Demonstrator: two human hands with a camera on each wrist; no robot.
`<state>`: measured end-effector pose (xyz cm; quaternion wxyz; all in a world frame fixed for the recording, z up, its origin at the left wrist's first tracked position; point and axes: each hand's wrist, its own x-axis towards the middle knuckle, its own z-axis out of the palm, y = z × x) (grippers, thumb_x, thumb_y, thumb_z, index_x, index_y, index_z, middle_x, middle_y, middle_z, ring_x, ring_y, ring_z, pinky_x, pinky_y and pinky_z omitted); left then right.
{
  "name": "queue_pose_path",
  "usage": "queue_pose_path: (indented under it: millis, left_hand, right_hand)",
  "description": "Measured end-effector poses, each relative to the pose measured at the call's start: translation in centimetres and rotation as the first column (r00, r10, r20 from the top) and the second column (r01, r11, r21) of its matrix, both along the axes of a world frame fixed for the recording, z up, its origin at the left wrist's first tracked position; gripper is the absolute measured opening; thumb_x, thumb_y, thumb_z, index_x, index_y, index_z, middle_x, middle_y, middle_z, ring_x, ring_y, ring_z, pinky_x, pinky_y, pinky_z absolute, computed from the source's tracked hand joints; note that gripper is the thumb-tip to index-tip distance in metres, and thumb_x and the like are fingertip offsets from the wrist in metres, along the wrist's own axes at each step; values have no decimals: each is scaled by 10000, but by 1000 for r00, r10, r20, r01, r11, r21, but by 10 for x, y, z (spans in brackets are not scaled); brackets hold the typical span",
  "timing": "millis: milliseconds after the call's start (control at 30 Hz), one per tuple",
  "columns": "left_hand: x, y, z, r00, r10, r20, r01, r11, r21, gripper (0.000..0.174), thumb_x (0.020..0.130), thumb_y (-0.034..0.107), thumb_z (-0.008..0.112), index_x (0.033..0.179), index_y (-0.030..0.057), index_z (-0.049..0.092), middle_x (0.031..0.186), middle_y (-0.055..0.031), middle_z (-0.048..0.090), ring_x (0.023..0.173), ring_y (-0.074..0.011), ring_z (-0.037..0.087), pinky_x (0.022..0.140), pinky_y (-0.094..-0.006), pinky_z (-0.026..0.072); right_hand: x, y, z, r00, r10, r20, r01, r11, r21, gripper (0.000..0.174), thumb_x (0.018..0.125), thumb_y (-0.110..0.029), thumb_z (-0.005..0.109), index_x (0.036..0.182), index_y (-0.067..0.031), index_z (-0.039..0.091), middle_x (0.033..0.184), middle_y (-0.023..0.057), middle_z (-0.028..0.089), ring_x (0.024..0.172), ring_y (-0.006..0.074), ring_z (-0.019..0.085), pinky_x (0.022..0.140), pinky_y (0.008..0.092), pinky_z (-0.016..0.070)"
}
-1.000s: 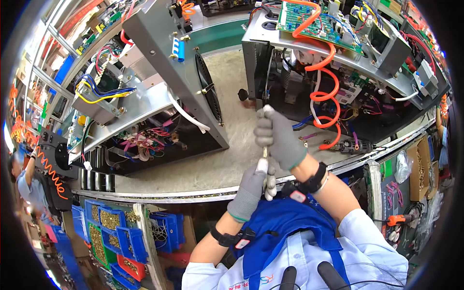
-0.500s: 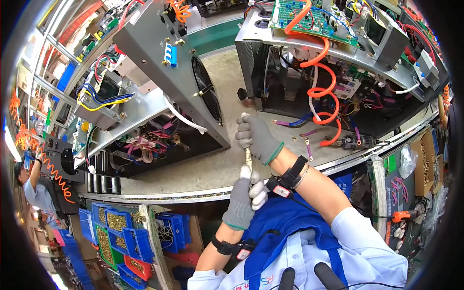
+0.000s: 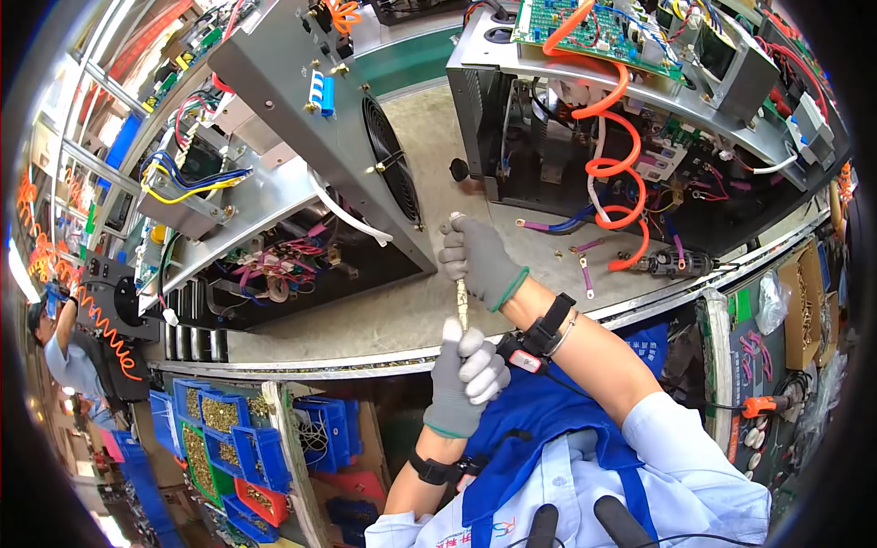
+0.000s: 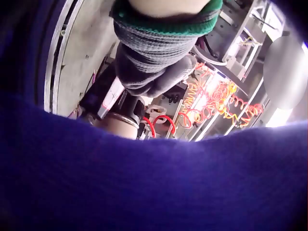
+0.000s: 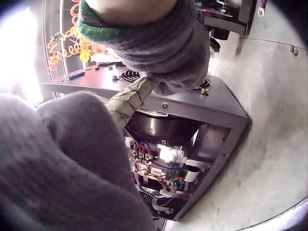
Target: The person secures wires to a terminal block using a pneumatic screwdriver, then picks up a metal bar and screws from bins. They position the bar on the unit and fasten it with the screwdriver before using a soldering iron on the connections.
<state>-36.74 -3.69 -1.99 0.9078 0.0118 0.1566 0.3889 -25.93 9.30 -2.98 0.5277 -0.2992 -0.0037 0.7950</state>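
Note:
Both hands wear grey gloves with green cuffs. My right hand [image 3: 480, 260] curls its fingers round the upper part of a pale rod [image 3: 462, 306] with dark lines across its surface. Below it, my left hand [image 3: 464, 379] grips the lower end, thumb up along it. In the right wrist view, the pale rod [image 5: 132, 101] runs between the two gloves; its ends are hidden. The left wrist view shows the left glove [image 4: 154, 67] above blue cloth [image 4: 154, 183]. Both hands are over the bench's near edge, between two open metal cabinets.
The left cabinet [image 3: 301, 119] has a round fan grille; the right cabinet [image 3: 470, 137] carries a green circuit board [image 3: 594, 41]. An orange coiled hose [image 3: 630, 164] hangs down to a power tool [image 3: 676, 263]. Purple-ended cables [image 3: 586, 277] lie nearby. Blue bins [image 3: 260, 457] stand lower left.
Both hands have moved left with the rod, and the left hand has dropped lower, so more of the rod shows between them. The left hand's fingers have shifted around its lower end.

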Motion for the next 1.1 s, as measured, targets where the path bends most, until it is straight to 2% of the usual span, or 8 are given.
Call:
queue_pose_path:
  millis: [33,100,167,333,467,667,833,1100]
  left_hand:
    - [2,0,-3,873,52,485,5,993,-116,472,979,458,359,610,171,297,451,38,339,293,-51,316,274,-199,282]
    - [2,-1,0,847,71,527,-4,992,-127,453,988,436,343,620,176,297,454,49,336,280,-38,288,264,-183,284]
    - [-1,-1,1,875,5,485,42,995,-88,461,982,465,339,626,175,297,438,57,307,277,-45,274,263,-191,273]
    - [-13,-6,7,989,-79,123,61,988,143,476,972,497,338,627,171,294,412,70,263,270,-57,249,257,-202,251]
    - [-20,-6,6,990,-78,114,63,989,137,520,952,526,369,590,170,258,403,63,222,265,-75,200,257,-223,196]
    - [-17,-5,-3,988,-139,60,123,967,225,495,954,526,361,620,170,285,407,63,267,275,-75,254,270,-215,232]
    - [-12,-10,14,862,-82,-500,212,955,207,718,809,779,285,754,91,484,530,-31,410,409,-181,427,353,-273,311]
    - [-26,-3,3,903,-8,-430,142,949,281,917,781,811,253,1078,-4,549,687,-115,553,619,-280,576,496,-324,454]
  right_hand:
    - [-2,0,5,1000,-6,-2,6,1000,0,198,936,-281,455,827,-116,471,553,-74,300,409,58,224,356,226,176]
    - [-3,-2,20,999,-20,25,20,1000,-12,199,940,-277,442,824,-117,464,540,-81,265,408,49,203,349,213,142]
    - [0,-2,20,998,-30,52,31,999,-19,201,944,-274,428,820,-119,457,526,-88,230,406,40,182,342,200,108]
    - [19,-19,35,999,16,29,-22,968,251,342,956,-405,452,1020,-79,537,737,3,528,603,129,520,573,297,490]
    - [44,-40,45,990,79,118,-108,959,263,439,975,-408,408,1147,-23,530,946,52,613,839,178,611,814,347,503]
    - [54,-56,36,945,72,320,-170,941,291,367,957,-334,479,1154,-33,555,935,45,622,868,157,608,777,322,496]
    - [65,-61,26,900,3,435,-146,944,296,234,920,-255,561,1048,-63,599,903,28,619,840,142,598,754,308,485]
    - [73,-73,3,974,-74,215,55,994,96,114,904,-222,585,918,-110,599,844,10,607,761,109,579,656,244,488]
